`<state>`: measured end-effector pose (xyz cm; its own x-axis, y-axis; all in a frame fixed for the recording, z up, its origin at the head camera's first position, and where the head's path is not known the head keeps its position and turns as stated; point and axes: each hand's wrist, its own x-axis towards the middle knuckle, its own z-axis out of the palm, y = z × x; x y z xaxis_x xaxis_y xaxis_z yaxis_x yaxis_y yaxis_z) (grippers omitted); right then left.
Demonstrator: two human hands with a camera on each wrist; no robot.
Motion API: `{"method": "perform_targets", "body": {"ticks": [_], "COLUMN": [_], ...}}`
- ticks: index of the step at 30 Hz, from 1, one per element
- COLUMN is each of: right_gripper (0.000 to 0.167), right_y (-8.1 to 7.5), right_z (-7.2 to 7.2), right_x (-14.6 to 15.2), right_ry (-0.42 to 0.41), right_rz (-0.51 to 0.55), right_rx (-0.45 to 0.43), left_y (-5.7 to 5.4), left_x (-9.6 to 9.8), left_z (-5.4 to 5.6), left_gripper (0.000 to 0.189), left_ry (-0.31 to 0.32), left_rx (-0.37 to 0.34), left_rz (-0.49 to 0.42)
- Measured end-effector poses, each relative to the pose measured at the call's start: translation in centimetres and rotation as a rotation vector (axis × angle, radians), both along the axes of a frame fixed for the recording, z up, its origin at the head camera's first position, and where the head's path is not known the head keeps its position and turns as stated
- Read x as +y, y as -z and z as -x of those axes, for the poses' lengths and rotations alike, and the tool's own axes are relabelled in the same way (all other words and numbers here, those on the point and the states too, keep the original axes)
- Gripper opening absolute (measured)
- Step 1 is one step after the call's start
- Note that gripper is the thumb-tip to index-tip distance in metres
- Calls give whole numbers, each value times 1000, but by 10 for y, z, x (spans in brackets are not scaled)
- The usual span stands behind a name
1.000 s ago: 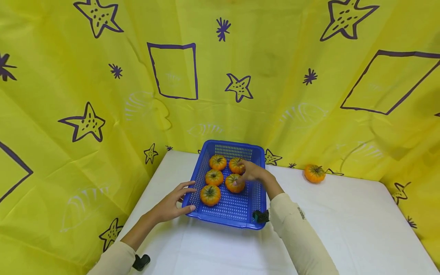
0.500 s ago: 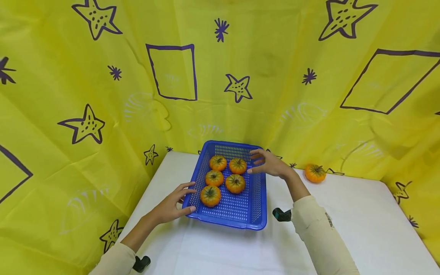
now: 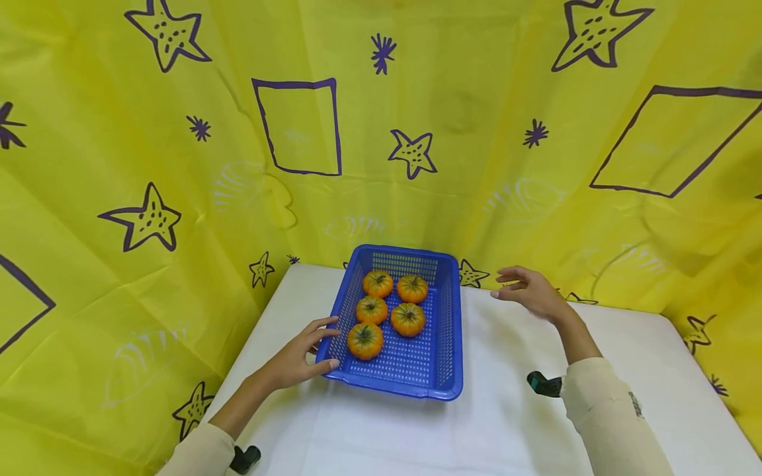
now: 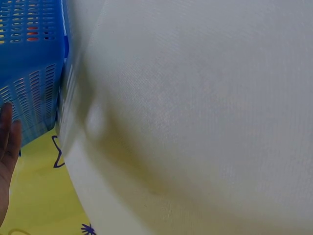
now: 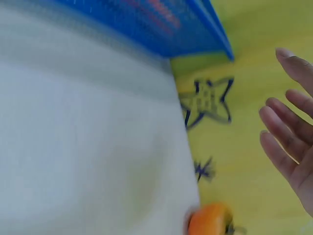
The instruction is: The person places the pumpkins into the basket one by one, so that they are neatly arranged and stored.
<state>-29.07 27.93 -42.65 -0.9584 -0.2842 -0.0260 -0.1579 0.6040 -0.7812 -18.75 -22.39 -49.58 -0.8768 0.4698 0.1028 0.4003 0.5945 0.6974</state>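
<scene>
A blue plastic basket (image 3: 457,330) with perforated walls stands on the white table, holding several small orange pumpkins (image 3: 408,320) with dark stems. My left hand (image 3: 293,360) rests at the basket's left rim, fingers spread and thumb near its front left corner; the left wrist view catches some fingers beside the perforated outer wall. Right of the basket, my right hand (image 3: 534,293) is in the air over the back of the table, fingers loosely bent and holding nothing. A single pumpkin (image 5: 209,220) outside the basket shows low in the right wrist view; in the head view the right hand hides it.
The white table (image 3: 381,436) reaches to a yellow curtain (image 3: 464,198) with purple stars and squares, which hangs behind it and along both sides. Dark wrist-camera mounts (image 3: 543,384) stick out from both cuffs.
My right hand has left the pumpkins inside the basket, passed over the right rim and moved right toward the lone pumpkin. The left hand and the basket have stayed in place.
</scene>
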Motion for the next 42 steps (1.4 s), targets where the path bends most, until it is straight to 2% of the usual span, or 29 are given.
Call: {"method": "perform_targets", "body": {"ticks": [6, 13, 19, 23, 26, 32, 37, 42], "right_gripper": [67, 67, 72, 81, 86, 96, 101, 102], "right_y": [18, 39, 50, 58, 62, 70, 78, 85], "right_z": [-7, -14, -20, -19, -15, -9, -4, 1], "right_x": [40, 72, 82, 84, 84, 88, 92, 95], "right_ry": [93, 233, 367, 473, 516, 490, 471, 467], "right_rz": [-78, -125, -91, -67, -61, -117, -175, -231], "right_rx": [33, 79, 133, 123, 107, 44, -45, -98], "left_y": [1, 2, 1, 1, 1, 1, 1, 0], "left_x": [-1, 0, 0, 0, 1, 1, 0, 1], "left_z": [-1, 0, 0, 0, 0, 0, 0, 1], "left_gripper": [59, 59, 59, 58, 58, 58, 59, 60], "left_ry": [-3, -1, 3, -5, -11, -17, -14, -14], "left_rx": [0, 3, 5, 4, 0, -8, -4, -11], "left_rz": [5, 9, 10, 19, 22, 27, 34, 40]}}
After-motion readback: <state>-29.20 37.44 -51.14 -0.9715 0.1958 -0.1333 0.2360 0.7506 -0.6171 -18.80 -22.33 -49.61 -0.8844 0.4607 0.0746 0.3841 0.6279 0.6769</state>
